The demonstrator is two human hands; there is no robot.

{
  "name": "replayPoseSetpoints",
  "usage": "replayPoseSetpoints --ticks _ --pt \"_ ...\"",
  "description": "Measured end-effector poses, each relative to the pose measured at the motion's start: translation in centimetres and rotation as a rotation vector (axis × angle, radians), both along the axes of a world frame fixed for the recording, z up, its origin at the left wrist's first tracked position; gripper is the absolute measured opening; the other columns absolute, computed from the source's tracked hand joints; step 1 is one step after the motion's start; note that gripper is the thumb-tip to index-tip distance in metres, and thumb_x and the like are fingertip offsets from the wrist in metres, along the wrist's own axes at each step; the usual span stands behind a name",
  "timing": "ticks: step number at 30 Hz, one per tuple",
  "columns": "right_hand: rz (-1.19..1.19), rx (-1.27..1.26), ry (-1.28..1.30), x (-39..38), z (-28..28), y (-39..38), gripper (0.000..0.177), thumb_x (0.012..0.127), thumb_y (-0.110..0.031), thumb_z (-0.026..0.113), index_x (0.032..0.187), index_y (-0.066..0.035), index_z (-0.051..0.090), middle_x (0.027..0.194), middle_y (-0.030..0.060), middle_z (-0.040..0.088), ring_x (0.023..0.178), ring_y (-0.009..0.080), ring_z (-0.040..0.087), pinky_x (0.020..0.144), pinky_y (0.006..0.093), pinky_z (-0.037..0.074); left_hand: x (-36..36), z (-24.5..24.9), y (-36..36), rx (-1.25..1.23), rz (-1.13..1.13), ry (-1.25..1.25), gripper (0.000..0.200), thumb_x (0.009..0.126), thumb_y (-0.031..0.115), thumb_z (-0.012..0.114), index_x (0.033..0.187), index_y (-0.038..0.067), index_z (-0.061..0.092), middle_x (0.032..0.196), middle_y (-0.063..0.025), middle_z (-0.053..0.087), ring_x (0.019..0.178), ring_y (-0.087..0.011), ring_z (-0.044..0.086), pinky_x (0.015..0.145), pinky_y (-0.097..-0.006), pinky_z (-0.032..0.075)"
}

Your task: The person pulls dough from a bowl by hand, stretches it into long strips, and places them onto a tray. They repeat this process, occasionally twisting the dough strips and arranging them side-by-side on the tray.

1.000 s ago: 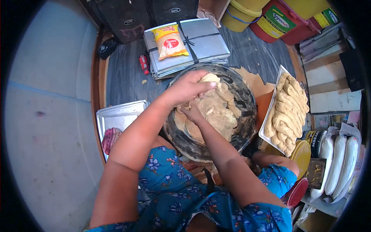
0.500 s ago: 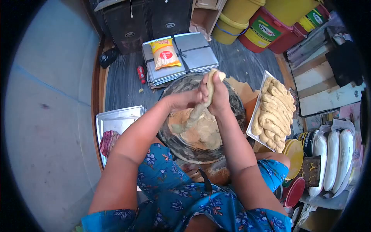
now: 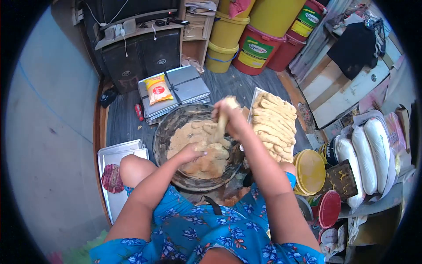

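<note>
My right hand (image 3: 231, 118) is closed around a long strip of dough (image 3: 222, 127), raised above a round dark basin (image 3: 165, 132); one end sticks out above the fist and the rest hangs down. Low in the basin, my left hand (image 3: 191, 153) has its thumb stretched out, and its fingertips are partly hidden in pale crumbs (image 3: 204, 166). Other dough pieces (image 3: 225, 143) lie in the crumbs beside it. To the right of the basin, a tray (image 3: 254, 99) is piled with twisted dough strips (image 3: 274, 125).
A plastic packet (image 3: 158, 89) lies on stacked metal sheets (image 3: 193, 81) behind the basin. Metal trays (image 3: 116, 155) with a purple cloth (image 3: 112, 179) lie left. Yellow buckets (image 3: 222, 50) and red tubs (image 3: 255, 50) stand at the back. Lidded containers (image 3: 310, 172) and white wrapped rolls (image 3: 364, 147) are at right.
My hands have come apart: the right still grips a dough strip, while the left has dropped into the crumbs. The view has shifted, showing more of the right side and back.
</note>
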State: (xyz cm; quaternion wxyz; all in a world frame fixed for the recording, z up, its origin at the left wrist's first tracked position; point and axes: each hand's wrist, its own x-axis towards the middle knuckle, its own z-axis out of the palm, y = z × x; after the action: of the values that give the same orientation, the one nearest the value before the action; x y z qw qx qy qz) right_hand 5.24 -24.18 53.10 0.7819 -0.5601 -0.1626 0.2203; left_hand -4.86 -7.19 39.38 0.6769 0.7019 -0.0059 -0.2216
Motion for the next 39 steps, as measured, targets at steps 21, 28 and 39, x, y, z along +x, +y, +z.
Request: replayPoseSetpoints --ticks 21,28,39 --pt "0.202 -0.712 -0.394 -11.4 -10.8 -7.5 0.045 0.078 -0.022 0.063 0.121 -0.012 0.053 0.091 0.0121 0.062 0.082 0.0212 0.060 0.077 0.0338 0.048 -5.8 -3.4 -5.7 0.503 0.241 -0.581 0.035 0.077 0.021 0.065 0.104 -0.001 0.060 0.086 -0.0104 0.064 0.076 -0.0166 0.061 0.071 -0.0304 0.049" --pt "-0.394 -0.171 -0.589 -8.6 -7.3 -7.5 0.063 0.078 -0.037 0.068 0.129 -0.008 0.044 0.102 0.0057 0.055 0.081 0.0179 0.057 0.076 0.0322 0.048 -3.3 6.4 -8.7 -0.033 0.070 -0.073 0.024 0.076 0.007 0.061 0.100 0.005 0.060 0.077 -0.0021 0.061 0.065 -0.0102 0.058 0.052 -0.0250 0.044" --pt "0.134 -0.587 -0.474 -11.0 -14.7 -2.7 0.029 0.076 -0.030 0.071 0.081 -0.004 0.061 0.072 0.0027 0.059 0.069 0.0137 0.056 0.065 0.0294 0.046 1.3 33.9 -5.6 -0.545 0.387 -0.797 0.030 0.087 0.031 0.064 0.101 0.006 0.055 0.062 0.0012 0.047 0.044 -0.0065 0.045 0.039 -0.0202 0.038"
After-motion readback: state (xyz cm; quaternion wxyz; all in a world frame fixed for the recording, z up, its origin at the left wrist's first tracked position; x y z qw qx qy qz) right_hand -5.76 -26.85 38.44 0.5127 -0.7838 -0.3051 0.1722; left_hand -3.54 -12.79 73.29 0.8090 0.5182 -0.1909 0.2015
